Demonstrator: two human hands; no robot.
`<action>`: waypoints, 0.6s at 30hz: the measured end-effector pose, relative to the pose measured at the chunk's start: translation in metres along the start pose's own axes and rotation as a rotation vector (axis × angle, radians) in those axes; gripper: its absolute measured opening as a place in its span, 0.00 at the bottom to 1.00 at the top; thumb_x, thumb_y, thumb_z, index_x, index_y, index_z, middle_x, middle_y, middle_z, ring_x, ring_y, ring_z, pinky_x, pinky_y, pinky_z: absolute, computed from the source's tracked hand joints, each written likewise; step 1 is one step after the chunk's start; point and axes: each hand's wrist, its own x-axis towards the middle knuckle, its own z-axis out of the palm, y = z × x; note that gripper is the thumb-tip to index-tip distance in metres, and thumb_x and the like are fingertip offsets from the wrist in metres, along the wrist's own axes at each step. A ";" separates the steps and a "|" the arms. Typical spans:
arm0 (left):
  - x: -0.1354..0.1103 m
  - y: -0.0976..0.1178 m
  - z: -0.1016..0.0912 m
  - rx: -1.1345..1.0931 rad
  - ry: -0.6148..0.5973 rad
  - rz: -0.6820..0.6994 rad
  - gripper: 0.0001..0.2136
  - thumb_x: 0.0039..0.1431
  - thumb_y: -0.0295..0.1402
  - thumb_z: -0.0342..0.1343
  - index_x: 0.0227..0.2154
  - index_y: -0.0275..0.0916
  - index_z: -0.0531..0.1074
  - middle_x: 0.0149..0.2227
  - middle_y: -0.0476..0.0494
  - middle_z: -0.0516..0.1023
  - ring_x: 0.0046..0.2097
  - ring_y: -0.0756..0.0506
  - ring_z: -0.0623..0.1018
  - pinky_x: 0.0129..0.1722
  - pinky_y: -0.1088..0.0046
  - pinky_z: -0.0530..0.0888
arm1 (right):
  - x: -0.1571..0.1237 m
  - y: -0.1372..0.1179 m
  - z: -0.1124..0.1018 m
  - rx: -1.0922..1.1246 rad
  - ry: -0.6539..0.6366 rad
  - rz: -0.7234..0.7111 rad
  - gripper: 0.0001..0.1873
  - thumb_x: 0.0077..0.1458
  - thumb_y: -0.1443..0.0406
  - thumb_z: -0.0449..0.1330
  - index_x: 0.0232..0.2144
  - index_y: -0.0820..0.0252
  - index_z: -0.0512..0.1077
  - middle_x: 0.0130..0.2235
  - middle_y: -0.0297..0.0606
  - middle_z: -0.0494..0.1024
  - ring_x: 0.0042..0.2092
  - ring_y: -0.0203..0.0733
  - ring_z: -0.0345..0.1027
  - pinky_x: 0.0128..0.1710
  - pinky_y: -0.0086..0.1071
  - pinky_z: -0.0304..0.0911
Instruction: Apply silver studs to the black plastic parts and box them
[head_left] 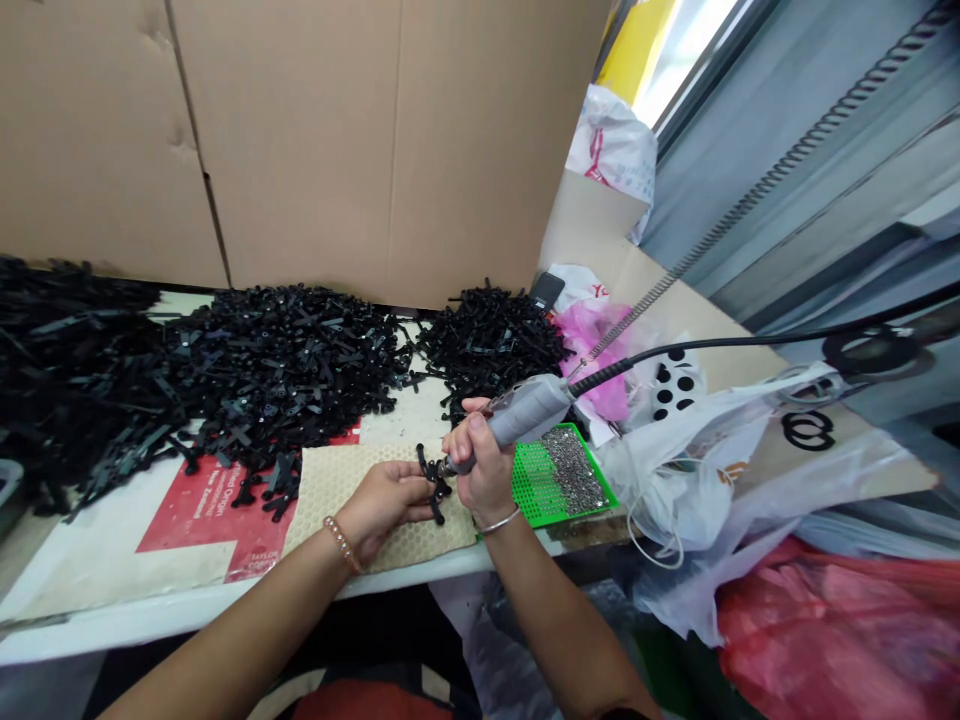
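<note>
Heaps of black parts (285,350) cover the desk (112,600). On the beige mat (330,480), the left hand (379,505) has its fingers pinching a black part (433,485). The right hand (480,460) has its fingers wrapped round a grey driver (525,412), tip on that part, beside a green tray (536,490).

Heaps of parts (285,350) lie behind the mat (330,480); the tray (534,492), perhaps holding screws (574,465), lies right.

One head-worn camera looks forward and down, close above the workbench (187,607)
</note>
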 end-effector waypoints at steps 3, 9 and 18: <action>0.002 -0.001 -0.001 -0.001 0.001 -0.003 0.07 0.41 0.23 0.65 0.27 0.31 0.76 0.28 0.43 0.79 0.29 0.49 0.77 0.34 0.73 0.77 | 0.000 0.001 0.001 -0.014 -0.025 0.010 0.15 0.48 0.55 0.63 0.34 0.56 0.67 0.15 0.20 0.58 0.17 0.28 0.51 0.22 0.27 0.58; 0.003 0.001 0.001 -0.022 0.024 -0.035 0.06 0.41 0.22 0.64 0.26 0.31 0.77 0.28 0.42 0.80 0.29 0.49 0.78 0.33 0.74 0.77 | 0.003 0.001 0.000 -0.036 -0.129 0.066 0.16 0.47 0.54 0.64 0.29 0.56 0.64 0.14 0.19 0.57 0.15 0.28 0.50 0.19 0.26 0.55; 0.005 0.006 0.012 -0.003 0.119 -0.076 0.07 0.44 0.16 0.56 0.20 0.32 0.73 0.22 0.46 0.75 0.23 0.52 0.75 0.26 0.76 0.75 | 0.010 -0.002 0.000 -0.051 -0.099 0.218 0.18 0.38 0.54 0.69 0.25 0.54 0.67 0.11 0.19 0.54 0.14 0.28 0.48 0.19 0.29 0.47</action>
